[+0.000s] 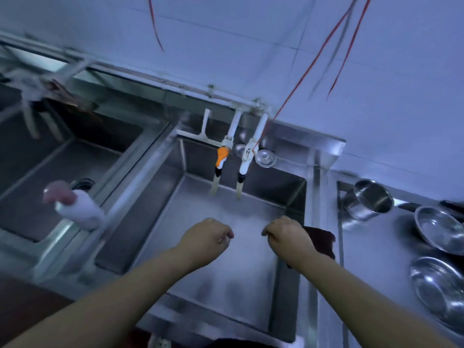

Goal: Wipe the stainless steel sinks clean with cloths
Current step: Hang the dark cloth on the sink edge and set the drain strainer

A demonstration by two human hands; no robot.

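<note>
Steel sink [310,222] edge beside right hand [288,237] gripping cloth [324,241]; left hand [204,237] fisted, empty.

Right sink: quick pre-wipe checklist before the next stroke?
1. Cloth in grip: ok, right hand holds the dark cloth.
2. Left hand free: ok, curled, holds nothing visible.
3. Right sink floor free of items: ok.
4. Taps off: ok, no water stream visible.
5. Bottle on the divider out of the path: ok.
6. Cloth wetness: cannot tell.
</note>
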